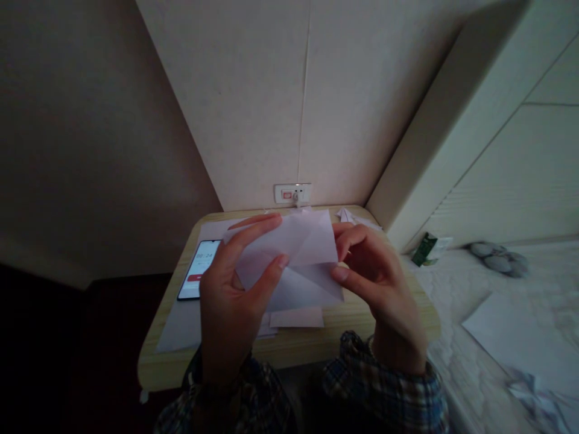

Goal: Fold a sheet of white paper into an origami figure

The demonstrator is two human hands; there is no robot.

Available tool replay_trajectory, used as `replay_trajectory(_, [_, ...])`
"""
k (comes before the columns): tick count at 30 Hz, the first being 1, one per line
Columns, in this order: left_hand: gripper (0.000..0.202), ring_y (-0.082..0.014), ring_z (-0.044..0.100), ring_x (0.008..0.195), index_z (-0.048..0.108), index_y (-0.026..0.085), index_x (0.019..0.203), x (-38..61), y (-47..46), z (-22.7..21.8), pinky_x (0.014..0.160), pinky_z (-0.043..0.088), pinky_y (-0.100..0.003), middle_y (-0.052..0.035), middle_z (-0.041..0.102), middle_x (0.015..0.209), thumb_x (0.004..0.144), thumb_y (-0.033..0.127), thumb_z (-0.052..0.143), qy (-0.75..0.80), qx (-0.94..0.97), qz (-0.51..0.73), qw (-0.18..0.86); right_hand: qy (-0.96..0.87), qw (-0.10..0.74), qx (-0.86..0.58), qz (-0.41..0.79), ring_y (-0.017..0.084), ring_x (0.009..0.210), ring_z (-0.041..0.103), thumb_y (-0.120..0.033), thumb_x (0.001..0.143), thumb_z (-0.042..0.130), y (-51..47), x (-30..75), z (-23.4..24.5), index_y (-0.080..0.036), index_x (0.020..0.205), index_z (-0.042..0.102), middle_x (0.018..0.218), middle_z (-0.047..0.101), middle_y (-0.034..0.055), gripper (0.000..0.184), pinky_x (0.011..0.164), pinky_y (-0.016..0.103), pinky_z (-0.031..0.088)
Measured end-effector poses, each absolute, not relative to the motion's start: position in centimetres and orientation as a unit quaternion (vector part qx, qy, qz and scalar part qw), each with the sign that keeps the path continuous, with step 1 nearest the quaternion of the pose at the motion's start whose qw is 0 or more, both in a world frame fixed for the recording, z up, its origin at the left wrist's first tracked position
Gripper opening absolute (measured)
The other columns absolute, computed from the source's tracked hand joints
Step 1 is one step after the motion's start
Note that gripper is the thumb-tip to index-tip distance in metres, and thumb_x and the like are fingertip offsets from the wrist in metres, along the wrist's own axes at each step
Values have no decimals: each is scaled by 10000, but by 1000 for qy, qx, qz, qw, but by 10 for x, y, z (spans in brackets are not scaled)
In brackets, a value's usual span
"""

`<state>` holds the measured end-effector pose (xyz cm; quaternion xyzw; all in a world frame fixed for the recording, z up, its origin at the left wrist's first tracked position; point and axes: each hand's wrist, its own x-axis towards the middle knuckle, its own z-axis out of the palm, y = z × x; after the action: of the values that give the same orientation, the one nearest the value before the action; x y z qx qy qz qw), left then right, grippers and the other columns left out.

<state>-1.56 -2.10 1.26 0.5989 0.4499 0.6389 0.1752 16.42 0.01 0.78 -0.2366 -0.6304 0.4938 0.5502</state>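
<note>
Above a small wooden table, a creased white sheet of paper [307, 238] is held up between both hands. My left hand [239, 289] grips its left side, thumb on the near face and the fingers at the upper edge and behind. At the right edge my right hand [380, 277] pinches the sheet between thumb and fingers. Fold lines meet near the sheet's middle, by my left thumb. Under the held sheet lie a white paper piece [298, 317] and, to the left, a larger white sheet [176, 328] with a phone [199, 271] on it.
The wooden table [158, 367] stands against a wall with a socket [293, 193]. Folded paper [346, 216] lies at its back right corner. On the bed [452, 301] to the right are a green and white packet [427, 248], a grey item [497, 259] and white paper [520, 337].
</note>
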Motion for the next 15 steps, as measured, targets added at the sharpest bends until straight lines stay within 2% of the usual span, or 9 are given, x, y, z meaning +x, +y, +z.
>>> replay_trajectory(5, [410,-213,571,1217,699,316,1172,-16,-23,14,1056,472,-365,30,674,1246,808,129,733,448,608,632,177,-679,535,-244,440,200,1102,588,-241,898,667,-1,165,8,-279,915,652,1195,607,8,44,888,331,497])
replay_trajectory(9, [401,-220,569,1223,695,301,1164,-14,-26,16,1065,450,-390,12,668,1259,808,119,728,458,613,623,163,-709,561,-275,325,207,1167,567,-183,900,651,-3,162,13,-283,926,704,1194,625,13,116,989,360,460])
replay_trajectory(15, [101,-216,580,1189,747,228,895,-11,-29,20,1055,427,-373,-40,679,1144,812,171,747,474,642,594,100,-708,585,-302,255,188,1108,586,-84,886,630,-7,152,17,-259,801,689,1180,605,7,204,947,350,494])
